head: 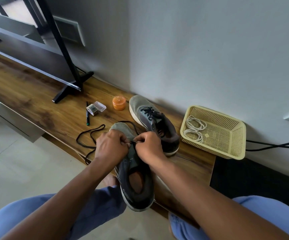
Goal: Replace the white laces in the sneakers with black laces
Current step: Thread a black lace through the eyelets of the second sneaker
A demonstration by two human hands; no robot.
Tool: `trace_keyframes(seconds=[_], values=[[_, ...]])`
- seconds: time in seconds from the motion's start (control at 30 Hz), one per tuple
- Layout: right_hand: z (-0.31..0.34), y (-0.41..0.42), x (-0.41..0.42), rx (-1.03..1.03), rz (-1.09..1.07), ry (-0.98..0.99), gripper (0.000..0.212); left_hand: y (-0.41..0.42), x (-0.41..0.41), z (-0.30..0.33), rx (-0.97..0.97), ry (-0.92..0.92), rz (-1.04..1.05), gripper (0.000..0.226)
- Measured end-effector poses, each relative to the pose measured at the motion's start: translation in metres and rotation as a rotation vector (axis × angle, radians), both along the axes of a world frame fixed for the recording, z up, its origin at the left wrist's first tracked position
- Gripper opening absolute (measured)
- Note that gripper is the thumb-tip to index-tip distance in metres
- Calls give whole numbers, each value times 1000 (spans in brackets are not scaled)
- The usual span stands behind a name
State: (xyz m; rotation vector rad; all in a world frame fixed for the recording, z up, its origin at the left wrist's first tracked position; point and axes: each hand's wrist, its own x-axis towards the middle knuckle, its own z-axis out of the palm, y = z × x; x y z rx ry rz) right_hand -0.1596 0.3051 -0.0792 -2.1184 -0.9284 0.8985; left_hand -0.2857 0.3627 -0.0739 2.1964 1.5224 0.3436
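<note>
A long black lace [88,135] is trailing in loops across the wooden surface [36,101], running up to the near grey mesh sneaker [135,179], which is lying at the surface's front edge with its heel hanging over. Behind it, a second grey sneaker [155,123] is sitting already threaded in black. Further right, the cream perforated plastic basket [226,135] is holding two coiled white laces [194,128] (one behind the other). Over the near sneaker's eyelets, the left hand [111,146] and the right hand [148,146] are each curling their fingers, the grip pinching the black lace.
</note>
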Motion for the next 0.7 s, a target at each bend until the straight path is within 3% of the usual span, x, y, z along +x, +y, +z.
trace_keyframes(seconds=[0.5, 0.7], values=[[-6, 2, -3, -13, -52, 66, 23, -11, 11, 2, 164, 84, -37, 10], [-6, -1, -3, -1, -32, 66, 21, -8, 4, -9, 138, -32, -49, 14]])
